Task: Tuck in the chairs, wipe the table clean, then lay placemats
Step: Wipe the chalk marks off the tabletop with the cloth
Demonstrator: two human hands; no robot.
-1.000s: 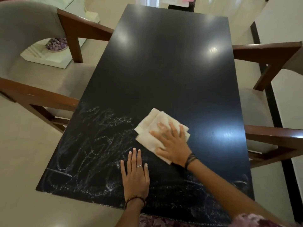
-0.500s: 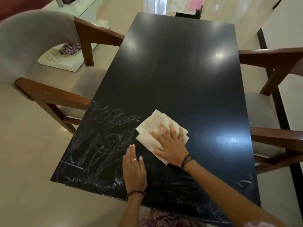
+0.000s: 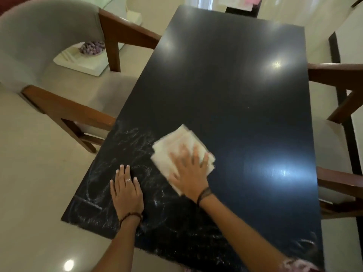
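Observation:
A long black table (image 3: 235, 85) runs away from me, with white chalky smears over its near left part. My right hand (image 3: 189, 173) lies flat, fingers spread, pressing a folded cream cloth (image 3: 172, 146) onto the tabletop near the smears' edge. My left hand (image 3: 126, 190) rests flat on the smeared surface beside it, holding nothing. A grey upholstered chair with wooden arms (image 3: 64, 107) stands at the left side, its arms meeting the table edge. Another wooden-armed chair (image 3: 337, 173) sits at the right side.
Pale tiled floor (image 3: 35, 193) surrounds the table. A white low stand with a bowl of purple items (image 3: 92, 48) is on the floor behind the left chair. A dark piece of furniture (image 3: 241, 10) stands past the table's far end.
My right hand and the cloth have shifted slightly left toward the smears, blurred with motion. My left hand's fingers have closed together. The view has drifted, showing more of the left chair.

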